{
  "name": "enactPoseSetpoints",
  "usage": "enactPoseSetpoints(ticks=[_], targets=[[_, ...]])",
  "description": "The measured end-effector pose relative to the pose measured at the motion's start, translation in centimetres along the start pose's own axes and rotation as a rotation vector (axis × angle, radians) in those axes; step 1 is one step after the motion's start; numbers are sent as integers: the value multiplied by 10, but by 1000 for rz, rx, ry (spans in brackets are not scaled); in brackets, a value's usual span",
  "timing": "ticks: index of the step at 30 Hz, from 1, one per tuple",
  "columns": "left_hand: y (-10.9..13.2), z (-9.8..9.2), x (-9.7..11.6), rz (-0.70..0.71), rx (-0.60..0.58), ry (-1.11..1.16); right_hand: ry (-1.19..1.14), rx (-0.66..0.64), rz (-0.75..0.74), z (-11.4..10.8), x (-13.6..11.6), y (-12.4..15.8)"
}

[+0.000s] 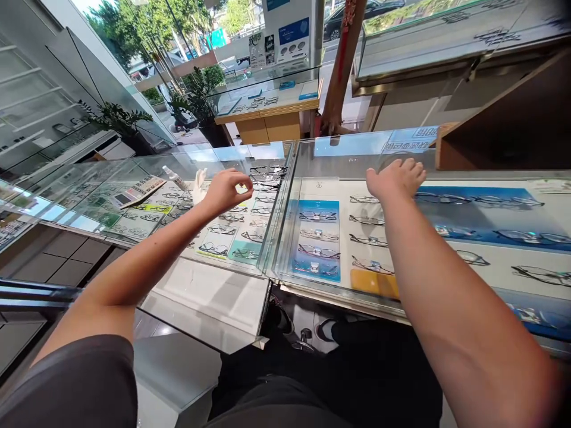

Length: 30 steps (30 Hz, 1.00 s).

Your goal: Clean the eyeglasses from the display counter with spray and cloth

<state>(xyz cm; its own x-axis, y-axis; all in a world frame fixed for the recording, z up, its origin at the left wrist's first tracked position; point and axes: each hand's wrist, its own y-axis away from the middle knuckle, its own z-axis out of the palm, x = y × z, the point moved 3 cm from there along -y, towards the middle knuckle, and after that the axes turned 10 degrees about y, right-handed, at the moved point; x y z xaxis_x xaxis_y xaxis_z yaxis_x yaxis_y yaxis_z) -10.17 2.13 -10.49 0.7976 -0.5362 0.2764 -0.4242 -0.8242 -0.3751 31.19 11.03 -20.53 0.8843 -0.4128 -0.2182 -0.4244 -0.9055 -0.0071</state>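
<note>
My left hand (228, 189) is over the left glass counter, thumb and forefinger curled together into a ring. Whatever its fingertips may hold is hidden or too small to make out. Just right of them, several dark-framed eyeglasses (268, 173) lie in a row on the glass top. A crumpled white cloth (199, 185) sits behind my left wrist, beside a small clear spray bottle (175, 178). My right hand (398, 177) is open over the right counter, its fingers spread and palm down. A faint round outline shows just behind it.
Glass display counters (321, 291) hold rows of eyeglasses under their tops. A calculator (139, 191) lies on the left. An open brown wooden box (504, 139) stands at the right, near a printed sheet (413, 139). A white drawer (214, 291) is pulled out below.
</note>
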Motion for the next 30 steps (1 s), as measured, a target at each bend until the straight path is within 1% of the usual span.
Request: enactPoseSetpoints(ticks=[2,6,8,13,18,22,25,28,30], targets=[[-15,6,-10,3,-23,-14,3,10,-14,4,2,-4],[-41,16,-27,58,-183,-32,12,21,-29,12,4,-11],[-50,19,-35,74,-242,-56,0,31,-30,14,4,-13],[-67,29,-52,33,-347,-63,-26,46,-35,16,4,-15],[-77,41,-57,-1,-389,-47,-42,41,-40,14,4,-13],[-75,43,-54,0,-389,-48,-39,17,-40,10,2,-10],[-64,38,-45,18,-384,-41,-24,2,-30,9,2,-9],[-42,23,-28,35,-392,-37,-25,6,-22,8,1,-8],[-21,7,-10,45,-409,-27,-31,9,-19,7,1,-7]])
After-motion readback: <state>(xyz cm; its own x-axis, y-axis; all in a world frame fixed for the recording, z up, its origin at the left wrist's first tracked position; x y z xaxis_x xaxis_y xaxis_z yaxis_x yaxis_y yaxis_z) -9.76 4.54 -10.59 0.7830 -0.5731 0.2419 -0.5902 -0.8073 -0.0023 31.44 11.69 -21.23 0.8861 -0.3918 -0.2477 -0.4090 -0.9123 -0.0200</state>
